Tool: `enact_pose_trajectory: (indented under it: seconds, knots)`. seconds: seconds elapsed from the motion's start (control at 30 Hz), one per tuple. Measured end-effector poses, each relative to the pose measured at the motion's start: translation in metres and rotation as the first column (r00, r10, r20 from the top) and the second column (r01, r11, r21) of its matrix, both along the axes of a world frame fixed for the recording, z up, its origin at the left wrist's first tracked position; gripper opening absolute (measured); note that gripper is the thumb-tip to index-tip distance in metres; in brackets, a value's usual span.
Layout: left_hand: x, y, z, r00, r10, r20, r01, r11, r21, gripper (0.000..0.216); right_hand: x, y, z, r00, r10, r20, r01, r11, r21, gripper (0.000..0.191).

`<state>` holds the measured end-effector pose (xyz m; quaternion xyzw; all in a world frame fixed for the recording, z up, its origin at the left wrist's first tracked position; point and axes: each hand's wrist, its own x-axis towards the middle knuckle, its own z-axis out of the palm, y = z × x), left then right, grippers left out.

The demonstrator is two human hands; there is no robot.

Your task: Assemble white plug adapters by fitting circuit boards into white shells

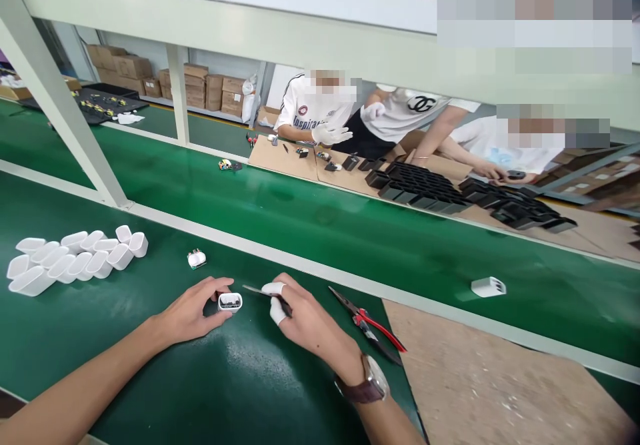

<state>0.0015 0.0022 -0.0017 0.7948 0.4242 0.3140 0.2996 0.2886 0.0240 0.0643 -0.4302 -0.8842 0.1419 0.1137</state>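
Note:
Between the thumb and fingers of my left hand (199,308) is a small white plastic housing (230,303); its open top faces up and dark parts show inside. My right hand (300,312), with white covers on the thumb and a finger, grips a pair of tweezers (257,290), or a similar thin metal tool. The tool's tip points left, just short of the housing. Behind my left hand lies a white piece with a circuit board (197,258). Red-and-black long-nose pliers (367,325) rest to the right of my right hand.
Several empty white housings (75,258) are grouped at the left. A brown board (500,378) covers the right side. Beyond a pale rail, a white housing (489,287) sits on the green belt (325,212). Co-workers sit opposite, near rows of black cases (425,185). A slanted post (65,92) rises at left.

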Motion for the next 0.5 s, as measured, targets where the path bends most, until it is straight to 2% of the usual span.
enact_pose_trajectory:
  seconds: [0.07,0.1,0.23,0.5]
  knots:
    - [0.000,0.000,-0.001,1.000,0.012,0.003,-0.012,0.999,0.039,0.058,-0.010,-0.009,0.000,0.982,0.100,-0.163,-0.087,0.993,0.085,0.032]
    - [0.001,0.001,-0.002,1.000,0.016,0.002,-0.016,0.999,0.050,0.059,-0.013,-0.013,-0.001,0.978,0.117,-0.172,-0.095,0.987,0.130,0.031]
    - [0.001,0.001,-0.002,1.000,0.012,-0.004,-0.012,0.999,0.049,0.060,-0.016,-0.016,-0.007,0.989,0.126,-0.079,-0.103,0.965,0.243,0.027]
    - [0.001,0.001,-0.001,1.000,-0.023,0.020,0.022,0.998,0.055,0.061,-0.015,-0.012,-0.016,0.990,0.132,-0.051,-0.114,0.956,0.270,0.028]
